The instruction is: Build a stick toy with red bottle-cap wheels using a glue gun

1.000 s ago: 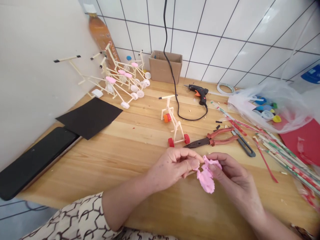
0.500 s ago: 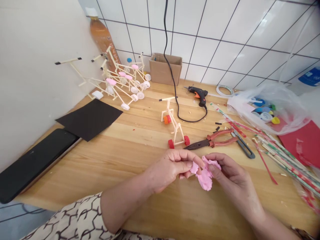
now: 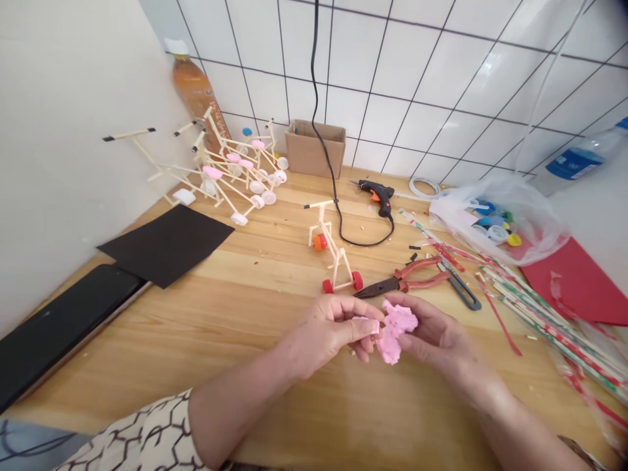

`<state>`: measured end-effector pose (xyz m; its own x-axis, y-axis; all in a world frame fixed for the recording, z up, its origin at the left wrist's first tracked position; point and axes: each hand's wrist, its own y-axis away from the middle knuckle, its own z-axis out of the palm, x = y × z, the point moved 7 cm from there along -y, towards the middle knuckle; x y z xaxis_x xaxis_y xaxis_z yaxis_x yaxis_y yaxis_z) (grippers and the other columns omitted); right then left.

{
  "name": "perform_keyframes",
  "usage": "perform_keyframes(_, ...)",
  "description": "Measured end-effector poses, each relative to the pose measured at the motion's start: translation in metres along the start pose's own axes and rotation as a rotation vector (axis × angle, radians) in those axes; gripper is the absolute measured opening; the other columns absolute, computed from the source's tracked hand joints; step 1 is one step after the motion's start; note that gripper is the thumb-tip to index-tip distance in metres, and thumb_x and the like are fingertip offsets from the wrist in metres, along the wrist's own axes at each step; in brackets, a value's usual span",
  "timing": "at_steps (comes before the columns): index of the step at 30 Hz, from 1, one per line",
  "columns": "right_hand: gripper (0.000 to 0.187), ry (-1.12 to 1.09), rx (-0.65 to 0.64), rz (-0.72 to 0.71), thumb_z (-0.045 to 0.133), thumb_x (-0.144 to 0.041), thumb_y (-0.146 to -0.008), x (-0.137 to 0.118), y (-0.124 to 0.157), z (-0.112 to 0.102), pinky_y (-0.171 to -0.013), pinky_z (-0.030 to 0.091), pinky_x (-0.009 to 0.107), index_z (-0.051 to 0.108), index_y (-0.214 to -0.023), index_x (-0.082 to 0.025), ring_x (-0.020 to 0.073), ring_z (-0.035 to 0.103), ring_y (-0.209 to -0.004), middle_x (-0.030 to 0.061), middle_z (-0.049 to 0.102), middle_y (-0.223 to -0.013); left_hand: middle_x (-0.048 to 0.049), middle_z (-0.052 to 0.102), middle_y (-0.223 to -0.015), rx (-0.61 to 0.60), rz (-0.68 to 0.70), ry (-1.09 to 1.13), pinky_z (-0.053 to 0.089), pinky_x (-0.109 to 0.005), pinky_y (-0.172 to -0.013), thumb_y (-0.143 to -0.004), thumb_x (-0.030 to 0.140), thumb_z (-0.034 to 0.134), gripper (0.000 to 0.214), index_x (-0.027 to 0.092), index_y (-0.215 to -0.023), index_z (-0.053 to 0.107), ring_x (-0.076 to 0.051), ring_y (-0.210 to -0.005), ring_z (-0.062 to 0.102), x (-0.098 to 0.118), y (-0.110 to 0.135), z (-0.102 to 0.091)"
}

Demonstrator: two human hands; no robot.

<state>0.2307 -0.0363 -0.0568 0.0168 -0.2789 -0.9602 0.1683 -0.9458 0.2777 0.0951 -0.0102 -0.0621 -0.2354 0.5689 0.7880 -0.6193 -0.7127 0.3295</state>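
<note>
A lump of soft pink modelling clay (image 3: 395,332) sits between my hands above the wooden table (image 3: 275,366). My left hand (image 3: 328,330) pinches its left edge between thumb and fingers, and a small piece of it shows by the fingertips. My right hand (image 3: 434,339) grips it from the right, with the fingers partly behind the lump. Just beyond my hands lie red-handled needle-nose pliers (image 3: 392,285), their tip pointing left. A small straw model with red wheels (image 3: 333,252) stands beyond the pliers, not touching my hands.
A heap of straw models with white and pink parts (image 3: 230,173) lies at the back left, near a black sheet (image 3: 167,243). A hot glue gun (image 3: 377,198) with a black cord, a cardboard box (image 3: 314,149), a plastic bag of bottle caps (image 3: 495,219) and striped straws (image 3: 554,320) surround the work area.
The view has shifted, so the table items sit lower and smaller. The pink clay has been pressed into a more compact lump, and my hands have drawn slightly closer around it.
</note>
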Motion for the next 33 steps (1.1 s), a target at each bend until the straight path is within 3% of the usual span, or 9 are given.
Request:
perform_keyframes(7,0.054,0.095,-0.133,-0.137,0.068,-0.02,-0.073,0.0,0.006,0.02,-0.089,0.047,0.037,0.047,-0.122,-0.025,0.0216,0.056,-0.105,0.0083,0.058,-0.115,-0.0017,0.061,-0.052,0.037,0.027,-0.043,0.04,-0.018,-0.039,-0.065,0.028,0.071,0.022,0.009,-0.066,0.059,-0.007,-0.041,0.052,-0.004,-0.001,0.0)
perform_keyframes(10,0.052,0.216,-0.086,-0.163,0.065,-0.021,-0.076,0.002,0.009,0.025,-0.093,0.044,0.035,0.046,-0.123,-0.026,0.0196,0.055,-0.108,0.0069,0.057,-0.119,-0.0038,0.063,-0.055,-0.003,0.022,-0.016,0.041,-0.02,-0.04,-0.066,0.029,0.071,0.024,0.009,-0.066,0.057,-0.008,-0.04,0.052,-0.009,-0.001,0.005)
perform_keyframes(14,0.041,0.282,0.017,-0.152,0.061,-0.027,-0.08,0.001,0.008,0.02,-0.089,0.048,0.029,0.048,-0.119,-0.024,0.0171,0.059,-0.1,0.0058,0.061,-0.111,-0.0008,0.059,-0.049,0.028,0.06,0.051,0.042,-0.022,-0.044,-0.068,0.031,0.07,0.025,0.011,-0.066,0.056,-0.009,-0.042,0.051,-0.006,-0.001,0.002)
perform_keyframes(18,0.035,0.204,0.111,-0.189,0.06,-0.029,-0.081,-0.009,0.005,0.005,-0.082,0.05,0.026,0.05,-0.114,-0.023,0.0162,0.062,-0.093,0.0047,0.064,-0.104,-0.001,0.059,-0.061,0.093,0.16,0.042,0.04,-0.02,-0.046,-0.068,0.033,0.069,0.025,0.01,-0.077,0.062,-0.007,-0.048,0.05,0.006,0.001,-0.006)
perform_keyframes(20,0.033,0.198,0.135,-0.206,0.059,-0.029,-0.081,-0.012,0.005,0.0,-0.08,0.05,0.025,0.051,-0.113,-0.023,0.0156,0.061,-0.091,0.0038,0.065,-0.101,0.0004,0.057,-0.063,0.112,0.152,0.006,0.035,-0.018,-0.042,-0.069,0.035,0.067,0.027,0.011,-0.082,0.063,-0.005,-0.046,0.045,0.007,0.001,-0.007)
perform_keyframes(23,0.031,0.257,0.166,-0.215,0.059,-0.029,-0.082,-0.012,0.006,-0.004,-0.074,0.049,0.022,0.054,-0.111,-0.023,0.0142,0.06,-0.085,0.0027,0.065,-0.095,0.0033,0.05,-0.058,0.112,0.073,-0.096,0.023,-0.017,-0.039,-0.075,0.037,0.06,0.026,0.012,-0.073,0.06,-0.003,-0.042,0.034,0.004,0.002,-0.004)
perform_keyframes(28,0.019,0.312,0.218,-0.271,0.054,-0.031,-0.084,-0.017,0.009,-0.004,-0.057,0.046,0.021,0.061,-0.099,-0.021,0.0112,0.053,-0.06,-0.0002,0.06,-0.07,0.0049,0.042,-0.055,0.006,-0.072,-0.344,0.023,-0.019,-0.044,-0.081,0.036,0.051,0.027,0.013,-0.067,0.051,-0.005,-0.047,0.033,-0.004,0.006,0.005)
perform_keyframes(33,0.018,0.345,0.251,-0.247,0.056,-0.033,-0.081,-0.017,0.006,-0.002,-0.053,0.044,0.023,0.064,-0.089,-0.019,0.0124,0.052,-0.057,0.0007,0.06,-0.066,0.0071,0.032,-0.058,-0.109,-0.051,-0.491,0.02,-0.021,-0.046,-0.077,0.04,0.057,0.028,0.014,-0.07,0.049,-0.006,-0.05,0.026,-0.007,0.009,0.012)
